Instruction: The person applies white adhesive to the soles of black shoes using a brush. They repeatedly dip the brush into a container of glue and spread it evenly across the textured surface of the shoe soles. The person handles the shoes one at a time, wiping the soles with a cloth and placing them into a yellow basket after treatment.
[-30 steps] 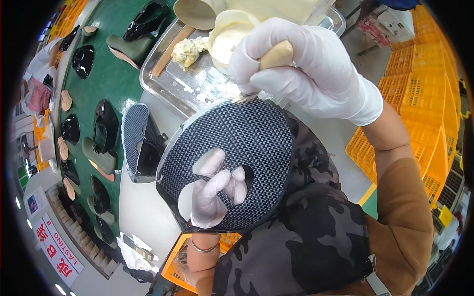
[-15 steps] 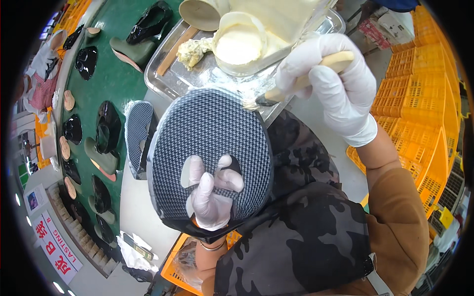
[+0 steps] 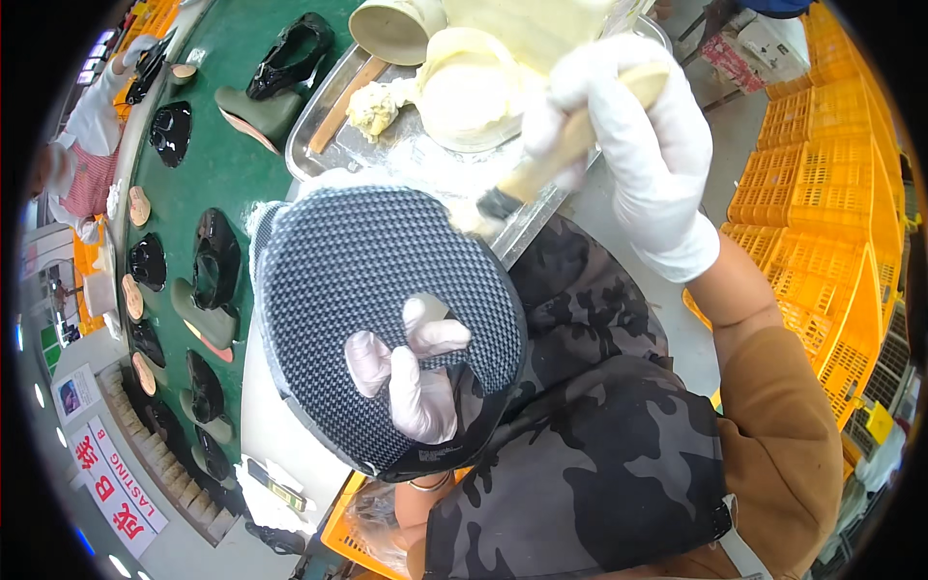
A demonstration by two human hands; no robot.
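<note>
In front of me is a shoe upper (image 3: 329, 261) with a grey and black checked lining facing up and a black edge. My left hand (image 3: 422, 401), in a white glove, grips it from beneath, fingers poking through its opening. My right hand (image 3: 648, 159), also gloved, is closed round the wooden handle of a brush (image 3: 536, 179). The pale bristles are blurred and lie at the upper's far right edge; whether they touch it I cannot tell. Just beyond stands a round tub (image 3: 466, 92) of cream-coloured paste in a metal tray (image 3: 309, 159).
A cup (image 3: 394, 29) and a paste-caked wooden stick (image 3: 338, 114) lie in the tray. To the left, a green conveyor (image 3: 253, 184) carries black uppers, green lasts and insoles. Orange crates (image 3: 807, 203) are stacked at right. A co-worker (image 3: 87, 145) stands beyond the conveyor.
The upper has shifted left and tilted, covering most of another checked piece behind it. My right hand and the brush have moved left. The co-worker's arm has risen.
</note>
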